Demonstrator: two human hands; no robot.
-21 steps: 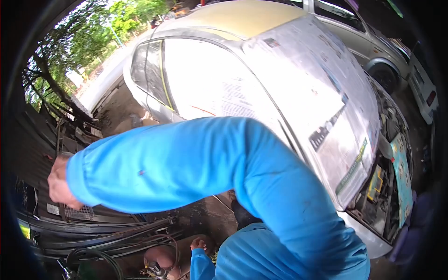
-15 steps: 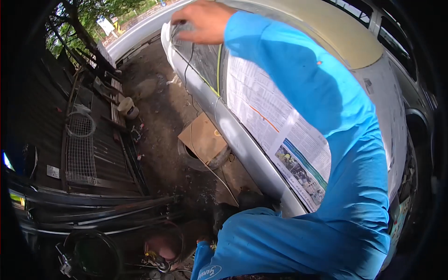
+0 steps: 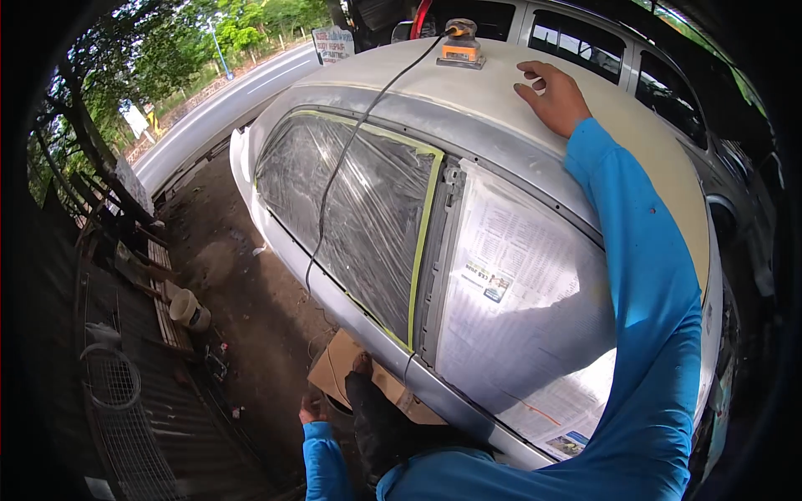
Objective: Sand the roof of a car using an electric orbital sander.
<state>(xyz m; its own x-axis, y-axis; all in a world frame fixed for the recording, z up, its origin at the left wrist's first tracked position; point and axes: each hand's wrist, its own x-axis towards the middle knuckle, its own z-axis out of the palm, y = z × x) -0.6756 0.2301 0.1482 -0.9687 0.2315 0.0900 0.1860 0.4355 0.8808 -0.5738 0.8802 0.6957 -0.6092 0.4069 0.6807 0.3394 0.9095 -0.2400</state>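
Orange-and-black power sander [image 3: 461, 48] sits upright, base flat on the pale, matte car roof [image 3: 535, 54]. Dark cord [image 3: 349, 134] trails from it over the roof edge and across the plastic-covered window [image 3: 351, 209]; newspaper [image 3: 526, 292] masks the next window.

Against the frame just before: the right hand [image 3: 553, 98], then over the rear window, is now above the roof near the sander, which has come into view.

Right hand empty, fingers loosely curled, apart from sander; roof contact unclear. Left hand [image 3: 314, 410] low beside cardboard [image 3: 334, 367], half-open, nothing visible in it.
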